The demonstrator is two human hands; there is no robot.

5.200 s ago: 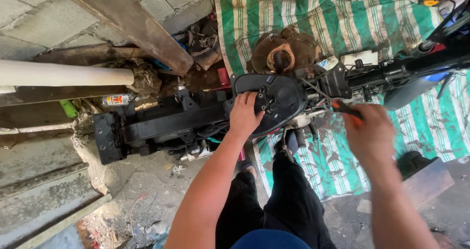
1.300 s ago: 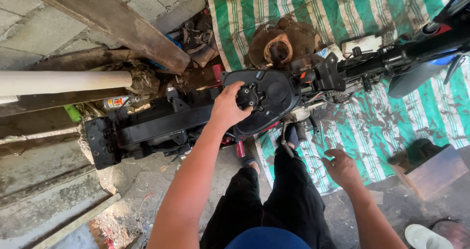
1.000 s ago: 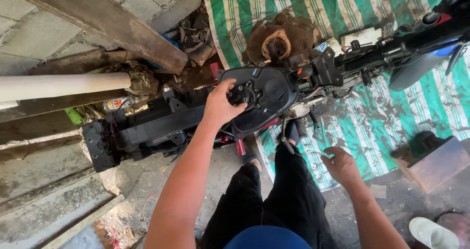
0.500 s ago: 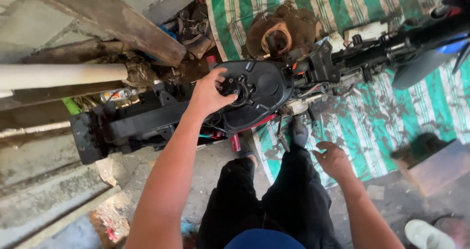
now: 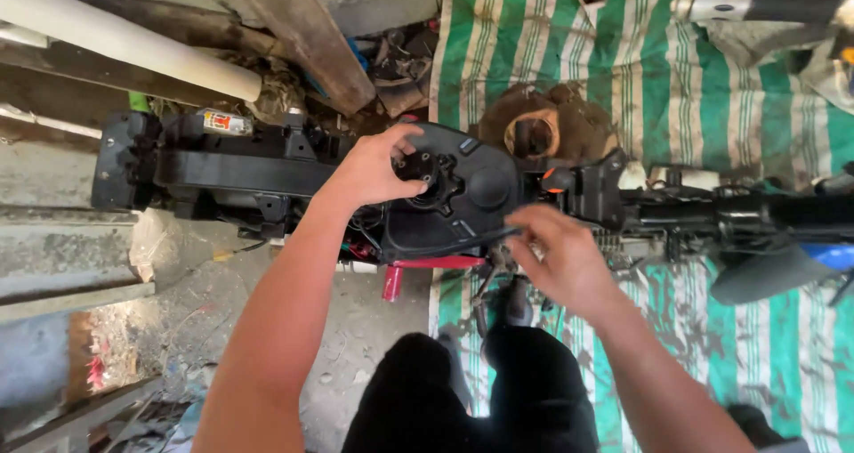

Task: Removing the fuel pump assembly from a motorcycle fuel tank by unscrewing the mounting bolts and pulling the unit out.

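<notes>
- L hand [image 5: 374, 164]: fingers spread and curled over the hub [image 5: 427, 170] of the round black cover [image 5: 454, 195], touching, not clamped shut.
- R hand [image 5: 560, 257]: fingertips pinched together on a thin dark tool at the cover's lower-right rim; can't tell what tool.
- Cover sits between the 2 hands, L nearer its centre; black frame [image 5: 240, 173] runs left-right, long axis across view.
- Behind: green striped tarp [image 5: 676, 88], white pipe [image 5: 116, 35], rusty round part [image 5: 534, 133]. No containers seen.

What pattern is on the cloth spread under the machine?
Green and white stripes, soiled in places; the cloth shows best in the head view.
</notes>
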